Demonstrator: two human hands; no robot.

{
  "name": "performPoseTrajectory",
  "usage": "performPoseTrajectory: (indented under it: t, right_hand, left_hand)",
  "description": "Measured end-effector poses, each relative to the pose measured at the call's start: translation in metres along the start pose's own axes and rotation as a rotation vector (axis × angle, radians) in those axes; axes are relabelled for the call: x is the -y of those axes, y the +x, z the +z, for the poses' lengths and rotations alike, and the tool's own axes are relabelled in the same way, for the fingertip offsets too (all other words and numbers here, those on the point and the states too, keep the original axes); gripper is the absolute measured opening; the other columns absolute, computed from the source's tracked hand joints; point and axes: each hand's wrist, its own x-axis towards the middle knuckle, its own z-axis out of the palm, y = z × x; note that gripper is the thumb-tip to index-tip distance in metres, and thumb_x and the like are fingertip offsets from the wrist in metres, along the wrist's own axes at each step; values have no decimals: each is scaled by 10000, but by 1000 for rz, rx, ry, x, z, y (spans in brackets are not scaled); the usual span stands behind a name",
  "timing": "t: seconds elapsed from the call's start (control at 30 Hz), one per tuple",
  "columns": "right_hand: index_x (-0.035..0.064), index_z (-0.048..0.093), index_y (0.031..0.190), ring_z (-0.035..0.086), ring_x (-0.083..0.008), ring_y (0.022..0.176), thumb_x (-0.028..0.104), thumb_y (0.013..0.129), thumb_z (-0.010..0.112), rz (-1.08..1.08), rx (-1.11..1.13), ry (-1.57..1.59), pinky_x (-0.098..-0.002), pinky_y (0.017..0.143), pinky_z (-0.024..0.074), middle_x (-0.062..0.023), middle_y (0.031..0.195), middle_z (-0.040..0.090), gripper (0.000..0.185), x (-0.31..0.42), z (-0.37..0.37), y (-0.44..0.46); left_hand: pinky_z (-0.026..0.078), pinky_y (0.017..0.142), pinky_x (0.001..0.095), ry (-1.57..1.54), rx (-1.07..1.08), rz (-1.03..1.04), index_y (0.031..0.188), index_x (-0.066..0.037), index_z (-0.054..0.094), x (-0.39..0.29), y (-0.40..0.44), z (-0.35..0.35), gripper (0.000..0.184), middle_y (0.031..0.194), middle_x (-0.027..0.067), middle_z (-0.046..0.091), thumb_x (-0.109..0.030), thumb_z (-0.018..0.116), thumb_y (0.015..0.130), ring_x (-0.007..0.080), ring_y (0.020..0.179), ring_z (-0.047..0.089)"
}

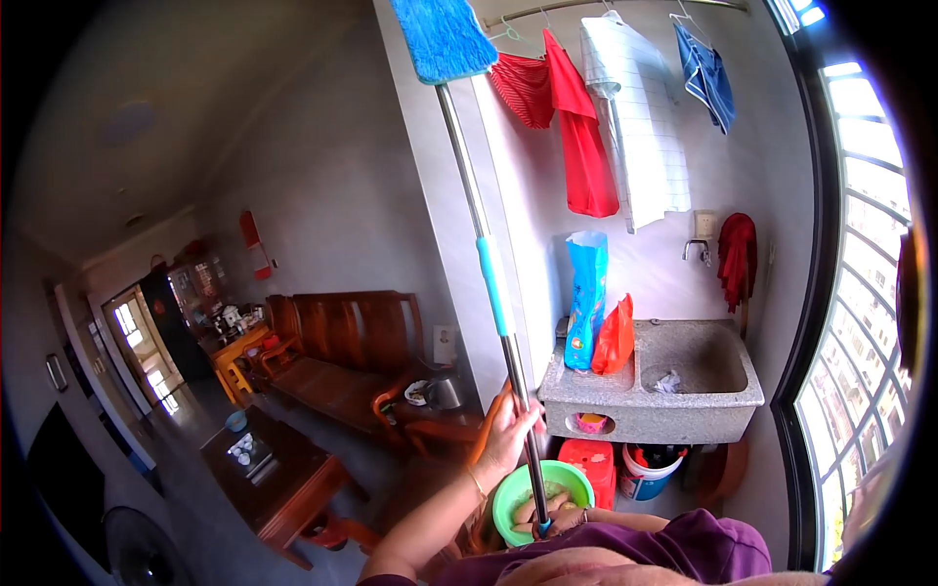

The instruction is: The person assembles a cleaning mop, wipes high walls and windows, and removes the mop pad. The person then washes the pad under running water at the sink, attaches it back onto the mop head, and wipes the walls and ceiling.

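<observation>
In the head view, a long mop [487,264] slants upright through the middle of the scene, its blue pad [445,39] at the top, beside red garments [583,146] on the rail. The left grip [513,430] grasps the silver pole below its turquoise sleeve [493,285]. The right grip [565,523] is at the pole's blue lower end; it is partly hidden, so I cannot tell whether it closes on it. That end stands in front of a green basin [502,503] on the floor.

Just right of the pole is a stone sink [674,420] carrying 2 bags, 1 blue [586,303] and 1 red [615,337]. Under it sit a red stool [591,464] and a bucket [653,479]. At left, a wooden sofa [347,337] lines the wall.
</observation>
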Motion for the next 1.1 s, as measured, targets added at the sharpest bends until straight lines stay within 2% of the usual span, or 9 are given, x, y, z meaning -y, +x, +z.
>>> performPoseTrajectory:
  t: [0.2, 0.33, 0.53, 0.67, 0.7, 0.77, 0.8, 0.9, 1.1]
  right_hand:
    - [49, 579, 1016, 603, -174, 866, 166, 746, 669, 127, -308, 10, -294, 804, 460, -78, 887, 643, 308, -11, 12, -3]
    - [62, 610, 948, 630, -210, 788, 250, 748, 706, 159, -628, -20, -324, 736, 486, -99, 841, 655, 290, 29, 4, -13]
    - [45, 603, 834, 611, -324, 629, 438, 693, 733, 23, -1303, -450, -391, 595, 486, -166, 675, 604, 437, 131, -36, -70]
    - [22, 568, 775, 582, -218, 573, 261, 703, 760, -300, -1622, -263, -360, 572, 476, -132, 632, 580, 315, 167, -66, -111]
    - [15, 560, 794, 569, -187, 584, 250, 707, 758, -332, -1631, -229, -353, 573, 472, -135, 649, 579, 319, 164, -80, -122]
    - [-3, 522, 921, 566, -120, 642, 243, 714, 758, -430, -1639, -287, -311, 580, 476, -117, 749, 602, 399, 184, -104, -149]
    - [4, 467, 1050, 567, -112, 640, 268, 751, 731, -510, -1320, 177, -263, 568, 476, -87, 836, 602, 478, 196, -111, -163]
    - [12, 427, 1146, 532, -111, 564, 300, 843, 612, -722, -970, 383, -211, 510, 438, -90, 890, 571, 458, 207, -133, -208]
    - [-4, 480, 1112, 495, -93, 524, 264, 892, 480, -805, -1112, 199, -215, 444, 383, -34, 761, 523, 346, 267, -203, -259]
  left_hand:
    - [490, 700, 243, 98, -4, 41, 1139, -78, 394, 1, 29, 5, 290, 973, 47, 516, -38, 532, 887, 100, 761, 551]
    - [488, 771, 259, 291, 39, 179, 1380, -76, 209, -14, 53, 22, 616, 1098, 71, 476, 11, 534, 865, 109, 912, 534]
    - [386, 953, 313, 689, 26, 514, 1414, 38, 14, -11, 73, 69, 803, 1323, 226, 382, 4, 561, 826, 255, 1185, 460]
    - [416, 935, 359, 551, 156, 430, 1419, 17, 8, -3, 79, 114, 867, 1420, 297, 213, -67, 605, 796, 397, 1222, 409]
    - [461, 861, 319, 576, 108, 543, 1429, -19, 25, 8, 84, 127, 835, 1198, 186, 476, 11, 579, 806, 254, 1026, 560]
    - [485, 625, 257, 273, 213, 295, 1445, -103, 12, 14, 95, 146, 798, 920, 71, 497, 48, 509, 839, 132, 697, 533]
    - [470, 561, 233, 179, 233, 242, 1447, -124, 8, 12, 108, 156, 783, 844, 39, 474, 58, 483, 851, 97, 617, 491]
    - [475, 517, 231, 5, 355, 248, 1450, -149, 5, -15, 135, 185, 778, 841, 48, 465, 41, 476, 861, 105, 611, 504]
    - [531, 606, 301, -82, 556, 221, 1374, -157, 161, -64, 234, 223, 504, 949, 95, 513, -109, 410, 938, 164, 681, 581]
